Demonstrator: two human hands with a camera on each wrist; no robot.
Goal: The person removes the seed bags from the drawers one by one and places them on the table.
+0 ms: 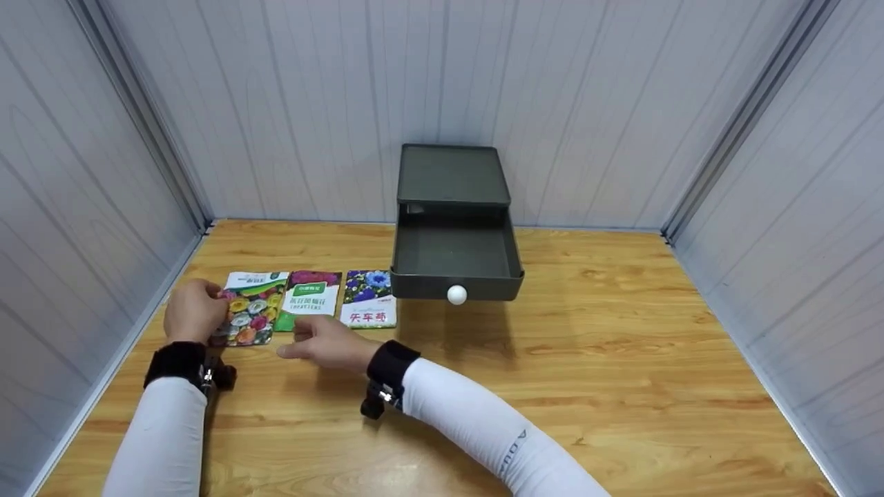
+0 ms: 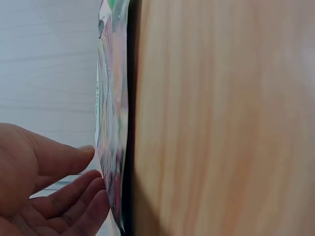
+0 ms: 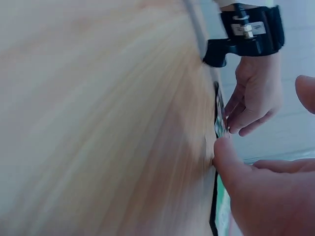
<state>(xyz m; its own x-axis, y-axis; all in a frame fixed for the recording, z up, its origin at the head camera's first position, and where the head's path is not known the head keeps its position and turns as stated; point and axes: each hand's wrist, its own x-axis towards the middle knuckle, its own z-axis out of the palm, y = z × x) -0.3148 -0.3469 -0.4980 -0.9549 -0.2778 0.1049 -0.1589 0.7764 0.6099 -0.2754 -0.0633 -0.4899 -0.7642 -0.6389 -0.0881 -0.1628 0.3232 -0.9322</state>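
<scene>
Three seed packets lie in a row on the wooden table. At the leftmost seed packet (image 1: 250,310), printed with colourful flowers, my left hand (image 1: 195,310) has its fingertips right at the left edge. The left wrist view shows this packet (image 2: 113,108) edge-on, with the thumb and loosely bent fingers (image 2: 88,211) beside it. My right hand (image 1: 331,345) hovers around the lower edge of the middle green-and-white packet (image 1: 312,300), thumb and fingers apart, holding nothing. To its right lies the third packet (image 1: 369,300), with blue flowers.
A dark grey drawer box (image 1: 452,176) stands at the back centre, its drawer (image 1: 456,252) pulled out and empty, with a round white knob (image 1: 456,295). Pale panel walls (image 1: 331,103) enclose the wooden table (image 1: 621,359) at the back and both sides.
</scene>
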